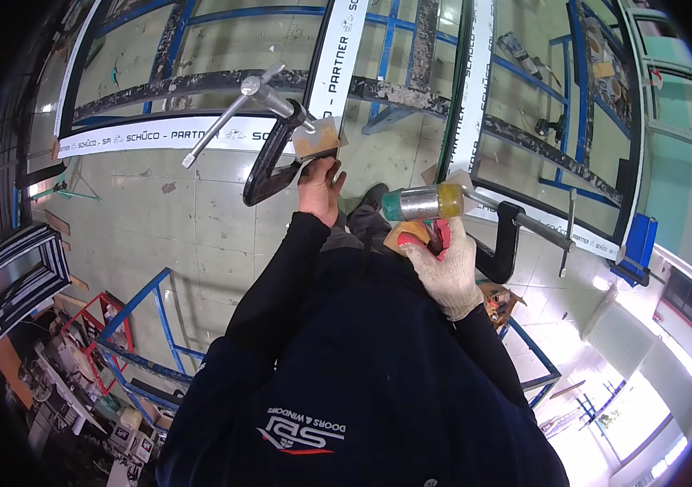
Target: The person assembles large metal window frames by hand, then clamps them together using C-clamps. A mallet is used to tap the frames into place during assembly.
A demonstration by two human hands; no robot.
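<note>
The person stands over a big window frame [159, 134] wrapped in white printed tape, and everything hangs on the black clamp [267, 174] at its near bar. That clamp bites a small wooden block [317, 138] against the frame. Its silver screw rod [236, 109] slants up and away to the left of the block.

The left hand [319, 191], bare, sits just below the block, with its fingers curled round the clamp's lower end and the thumb pressed against it. The arm is stretched nearly straight out from the shoulder.

To the right of the black clamp, and a little nearer the body, is the mallet [421, 203]. Its head lies crosswise, the long axis running side to side, with the green face turned toward the clamp and the yellow face away from it. The right hand [443, 272], in a white knitted glove, has its fingers wrapped tight about the red handle just under the head, elbow bent and forearm raised. So the right hand carries the striking tool, while the left is the one already at the clamp.

Further right of the black clamp, past the mallet, a second clamp [506, 243] grips the frame's other bar. Blue metal stands [159, 312] sit on the floor below and to the left.
</note>
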